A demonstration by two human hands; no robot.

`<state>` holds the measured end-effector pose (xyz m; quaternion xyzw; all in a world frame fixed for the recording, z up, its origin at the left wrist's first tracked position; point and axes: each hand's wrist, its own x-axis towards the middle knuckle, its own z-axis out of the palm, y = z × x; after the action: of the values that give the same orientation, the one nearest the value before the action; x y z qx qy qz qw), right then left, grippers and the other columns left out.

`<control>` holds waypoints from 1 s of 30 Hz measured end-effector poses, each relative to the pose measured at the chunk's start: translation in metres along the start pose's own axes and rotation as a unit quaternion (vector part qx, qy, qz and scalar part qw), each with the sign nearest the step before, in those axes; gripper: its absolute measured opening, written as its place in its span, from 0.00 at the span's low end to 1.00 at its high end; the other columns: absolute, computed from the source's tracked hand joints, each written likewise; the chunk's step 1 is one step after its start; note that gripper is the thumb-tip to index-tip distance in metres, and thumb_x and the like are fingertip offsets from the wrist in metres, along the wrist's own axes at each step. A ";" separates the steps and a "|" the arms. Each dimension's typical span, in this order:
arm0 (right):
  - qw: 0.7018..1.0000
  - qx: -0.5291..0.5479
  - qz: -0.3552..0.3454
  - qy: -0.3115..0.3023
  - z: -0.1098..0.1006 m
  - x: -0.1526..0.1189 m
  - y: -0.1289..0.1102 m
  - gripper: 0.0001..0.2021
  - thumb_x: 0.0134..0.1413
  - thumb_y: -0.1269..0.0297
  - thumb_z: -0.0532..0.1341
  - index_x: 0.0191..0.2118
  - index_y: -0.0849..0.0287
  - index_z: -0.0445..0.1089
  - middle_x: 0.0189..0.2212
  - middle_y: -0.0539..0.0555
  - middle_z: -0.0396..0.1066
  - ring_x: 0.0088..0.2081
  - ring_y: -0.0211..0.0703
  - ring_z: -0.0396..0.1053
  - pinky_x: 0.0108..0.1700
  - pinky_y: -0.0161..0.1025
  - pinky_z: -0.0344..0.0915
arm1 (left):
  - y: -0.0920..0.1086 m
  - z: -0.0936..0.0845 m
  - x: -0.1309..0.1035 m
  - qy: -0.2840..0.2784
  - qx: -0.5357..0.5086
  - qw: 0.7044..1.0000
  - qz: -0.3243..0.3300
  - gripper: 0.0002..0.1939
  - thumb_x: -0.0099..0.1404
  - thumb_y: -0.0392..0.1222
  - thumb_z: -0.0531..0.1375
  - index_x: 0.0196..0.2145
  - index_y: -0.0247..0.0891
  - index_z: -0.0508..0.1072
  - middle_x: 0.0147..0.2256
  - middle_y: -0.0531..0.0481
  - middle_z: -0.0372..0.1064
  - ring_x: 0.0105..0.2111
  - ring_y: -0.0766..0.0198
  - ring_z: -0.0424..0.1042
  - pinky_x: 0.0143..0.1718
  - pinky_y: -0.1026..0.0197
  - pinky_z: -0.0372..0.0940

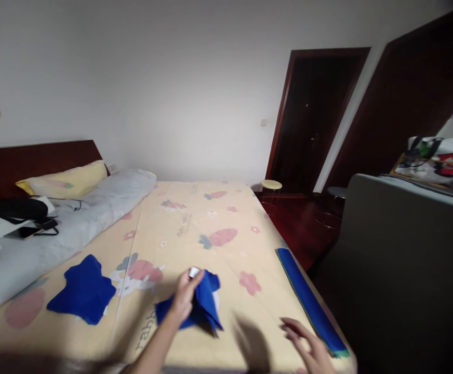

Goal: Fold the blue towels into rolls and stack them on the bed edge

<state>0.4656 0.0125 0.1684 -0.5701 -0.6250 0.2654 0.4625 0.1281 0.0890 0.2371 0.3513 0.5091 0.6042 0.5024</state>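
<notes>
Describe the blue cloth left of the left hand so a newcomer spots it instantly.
Start at the carrot-print bed. On its near left, between the long grey bundle and the left hand, lies the blue cloth. It lies spread out, roughly star-shaped, unlike the blue piece in that hand or the narrow blue strip at right.

We find the bed [187, 254] smooth, matt and cloth-covered, the folded blue piece [208, 301] over it and flat blue piece [83, 291] on it dull fabric, the long grey bundle [94, 210] along its left side plastic-looking and slightly shiny, and the floor [296, 223] beside it glossy.
</notes>
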 end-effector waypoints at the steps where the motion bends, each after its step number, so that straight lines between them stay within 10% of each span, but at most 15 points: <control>1: 0.997 0.044 -0.002 -0.065 0.021 0.006 -0.013 0.21 0.53 0.44 0.57 0.45 0.51 0.75 0.39 0.57 0.78 0.39 0.51 0.75 0.40 0.43 0.74 | -0.018 0.021 -0.014 -0.019 -0.010 1.000 -0.010 0.25 0.38 0.60 0.71 0.26 0.38 0.72 0.22 0.54 0.69 0.23 0.66 0.67 0.27 0.63 0.63; 6: 0.988 0.085 -0.049 -0.117 0.096 0.016 -0.049 0.28 0.48 0.53 0.64 0.56 0.53 0.67 0.52 0.59 0.71 0.51 0.54 0.70 0.52 0.48 0.68 | -0.087 0.073 -0.063 -0.080 -0.146 0.983 -0.082 0.18 0.46 0.52 0.71 0.29 0.39 0.75 0.28 0.51 0.72 0.31 0.64 0.71 0.36 0.62 0.64; 14: 0.979 0.105 0.001 -0.174 0.091 0.010 -0.027 0.20 0.55 0.49 0.58 0.47 0.54 0.75 0.47 0.58 0.75 0.51 0.56 0.70 0.57 0.52 0.63 | -0.104 0.046 -0.063 -0.148 -0.165 0.971 -0.091 0.13 0.46 0.44 0.72 0.29 0.39 0.76 0.28 0.52 0.72 0.31 0.65 0.69 0.37 0.64 0.61; 18: 0.979 0.152 0.037 -0.131 0.088 0.012 -0.015 0.19 0.53 0.46 0.58 0.39 0.56 0.76 0.37 0.56 0.78 0.42 0.53 0.73 0.47 0.47 0.68 | -0.118 0.022 -0.052 -0.094 -0.047 0.993 -0.059 0.17 0.45 0.51 0.70 0.31 0.39 0.78 0.31 0.48 0.75 0.34 0.61 0.72 0.39 0.61 0.64; 23: 0.952 0.242 0.161 0.097 0.070 0.019 0.032 0.22 0.45 0.41 0.60 0.33 0.57 0.73 0.30 0.52 0.76 0.35 0.49 0.73 0.38 0.41 0.69 | -0.132 -0.035 -0.027 -0.004 0.080 0.997 -0.023 0.25 0.39 0.59 0.69 0.30 0.38 0.78 0.31 0.45 0.77 0.35 0.55 0.74 0.40 0.56 0.66; 30: 0.938 0.198 0.202 0.200 0.013 0.046 0.066 0.24 0.32 0.41 0.64 0.29 0.58 0.73 0.25 0.51 0.75 0.31 0.48 0.72 0.35 0.40 0.68 | -0.096 -0.116 0.017 0.113 0.166 0.979 0.030 0.28 0.38 0.67 0.63 0.27 0.39 0.73 0.30 0.46 0.75 0.40 0.48 0.74 0.43 0.50 0.67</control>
<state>0.4886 0.0732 0.1191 -0.6227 -0.3257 0.3519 0.6183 0.0393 0.0725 0.1149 0.3746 0.6451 0.5617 0.3579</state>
